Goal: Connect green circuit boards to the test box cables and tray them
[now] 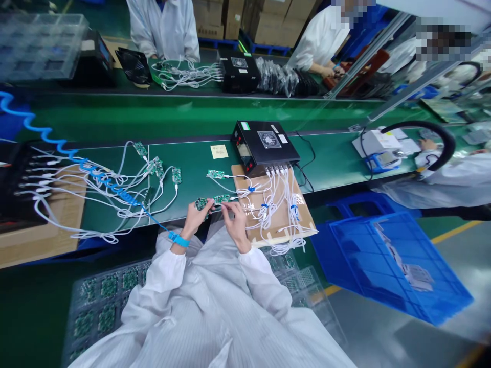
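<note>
My left hand [197, 216], with a blue wrist strap [178, 239], is closed on a green circuit board [200, 204] at the bench's front edge. Just right of it, the fingers of my right hand [235, 221] pinch a second green board [221, 199], which has a white cable plug at its right end. Another board [216, 174] lies beyond them on the green bench, also wired. White cables [268, 204] run over a cardboard sheet [282, 225] to a black box with a fan [269, 140].
At left, several wired boards [177, 175] and tangled cables lead to another black box [19, 184]. A coiled blue cord [46, 134] hangs there. Trays of boards [107, 306] lie low in front; a blue crate [387, 255] is at right. People work across the bench and at right.
</note>
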`<state>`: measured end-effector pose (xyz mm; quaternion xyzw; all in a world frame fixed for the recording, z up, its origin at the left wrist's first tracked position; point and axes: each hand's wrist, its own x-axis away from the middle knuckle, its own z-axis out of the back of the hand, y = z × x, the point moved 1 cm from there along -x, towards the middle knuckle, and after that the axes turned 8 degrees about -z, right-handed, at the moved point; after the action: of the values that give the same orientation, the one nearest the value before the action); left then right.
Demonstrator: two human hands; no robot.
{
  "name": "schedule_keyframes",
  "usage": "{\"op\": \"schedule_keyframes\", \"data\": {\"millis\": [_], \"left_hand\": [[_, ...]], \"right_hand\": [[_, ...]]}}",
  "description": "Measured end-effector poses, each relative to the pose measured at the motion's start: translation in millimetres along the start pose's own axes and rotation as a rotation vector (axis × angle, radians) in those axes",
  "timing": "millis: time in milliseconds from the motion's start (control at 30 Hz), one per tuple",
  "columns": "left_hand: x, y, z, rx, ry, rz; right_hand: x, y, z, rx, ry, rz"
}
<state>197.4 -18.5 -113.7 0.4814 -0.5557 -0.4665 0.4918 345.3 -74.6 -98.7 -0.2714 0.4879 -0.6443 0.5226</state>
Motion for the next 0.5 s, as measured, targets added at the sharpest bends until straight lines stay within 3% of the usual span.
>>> {"op": "schedule_keyframes", "data": {"millis": [200, 500], "left_hand": [[2.9, 4.0, -3.0, 0.030, 0.016, -0.006], [6.2, 5.0, -8.2, 0.068, 0.047, -0.016]], "right_hand": [[-2.6, -3.3, -6.7, 0.109, 0.067, 0.078], [1.5, -1.1, -13.4, 0.157, 0.047, 0.108]]}}
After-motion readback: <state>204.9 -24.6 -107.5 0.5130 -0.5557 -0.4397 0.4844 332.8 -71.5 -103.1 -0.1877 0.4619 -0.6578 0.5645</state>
